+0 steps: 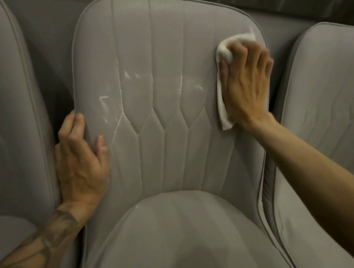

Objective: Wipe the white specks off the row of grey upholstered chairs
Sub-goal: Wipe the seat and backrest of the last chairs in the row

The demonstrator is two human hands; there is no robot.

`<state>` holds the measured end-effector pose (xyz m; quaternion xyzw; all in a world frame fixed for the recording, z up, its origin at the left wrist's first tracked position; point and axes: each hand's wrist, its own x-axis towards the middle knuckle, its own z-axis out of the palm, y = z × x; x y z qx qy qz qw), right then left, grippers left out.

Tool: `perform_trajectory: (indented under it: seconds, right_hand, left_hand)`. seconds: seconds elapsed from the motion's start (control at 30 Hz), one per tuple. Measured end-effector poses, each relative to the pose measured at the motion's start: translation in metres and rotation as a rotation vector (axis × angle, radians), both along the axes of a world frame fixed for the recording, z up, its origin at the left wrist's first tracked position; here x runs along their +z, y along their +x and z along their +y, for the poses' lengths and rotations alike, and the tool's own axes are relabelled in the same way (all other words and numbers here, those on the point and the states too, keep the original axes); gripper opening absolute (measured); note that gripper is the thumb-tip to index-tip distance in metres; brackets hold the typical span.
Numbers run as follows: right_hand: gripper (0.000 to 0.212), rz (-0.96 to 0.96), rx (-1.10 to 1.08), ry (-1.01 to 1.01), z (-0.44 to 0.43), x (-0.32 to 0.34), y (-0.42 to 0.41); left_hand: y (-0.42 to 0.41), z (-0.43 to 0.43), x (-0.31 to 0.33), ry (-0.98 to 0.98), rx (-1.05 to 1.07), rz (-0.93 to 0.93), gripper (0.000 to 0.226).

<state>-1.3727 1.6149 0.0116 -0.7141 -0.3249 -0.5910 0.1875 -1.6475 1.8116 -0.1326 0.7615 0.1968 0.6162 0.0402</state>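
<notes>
Fingers of the right hand are curled over a wadded white cloth, pressed to the far right edge of the middle grey chair. Its left edge is gripped by the left hand. White streaks are seen left of centre.

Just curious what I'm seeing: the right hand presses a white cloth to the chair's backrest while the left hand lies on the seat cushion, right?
Not quite: in the head view the left hand grips the left edge of the backrest, not the seat cushion. The right hand does press the white cloth to it.
</notes>
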Motion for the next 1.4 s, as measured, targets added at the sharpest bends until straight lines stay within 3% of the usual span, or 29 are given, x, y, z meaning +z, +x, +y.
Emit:
perform_trajectory:
  seconds: [0.2,0.37,0.47,0.6,0.67,0.8,0.9,1.07,1.33,1.4]
  right_hand:
    - [0.031,0.105,0.101,-0.374,-0.044,-0.099,-0.03]
    - [0.025,0.036,0.052,-0.173,-0.011,-0.034,-0.006]
    - [0.027,0.097,0.044,-0.118,-0.01,-0.06,-0.014]
    - [0.038,0.103,0.066,-0.532,-0.054,-0.162,-0.044]
    - [0.036,0.049,0.073,-0.621,-0.063,-0.168,-0.041]
    - [0.03,0.045,0.065,-0.399,-0.037,-0.114,-0.019]
    - [0.034,0.136,0.045,-0.254,-0.031,-0.131,-0.026]
    - [0.048,0.085,0.095,-0.489,-0.054,-0.189,-0.049]
    - [0.027,-0.034,0.022,0.039,0.019,0.0,-0.012]
    - [0.022,-0.019,0.083,0.095,0.025,0.011,-0.01]
  left_hand:
    - [-0.002,-0.001,0.002,-0.03,-0.003,0.012,0.052]
    - [-0.002,-0.003,0.002,-0.022,-0.002,0.013,0.051]
    - [-0.002,-0.001,0.002,-0.012,-0.006,0.01,0.051]
    - [-0.002,-0.002,0.002,-0.021,0.002,0.011,0.051]
    - [-0.001,-0.002,0.003,-0.015,0.0,0.012,0.052]
    - [-0.001,-0.001,0.001,-0.009,0.007,0.007,0.051]
    - [-0.001,0.0,0.0,-0.002,0.011,0.005,0.051]
    - [-0.002,-0.001,0.001,-0.011,0.022,0.012,0.051]
    - [-0.002,0.0,0.001,-0.007,-0.013,0.003,0.05]
    - [-0.002,0.0,0.001,-0.005,-0.014,0.003,0.051]
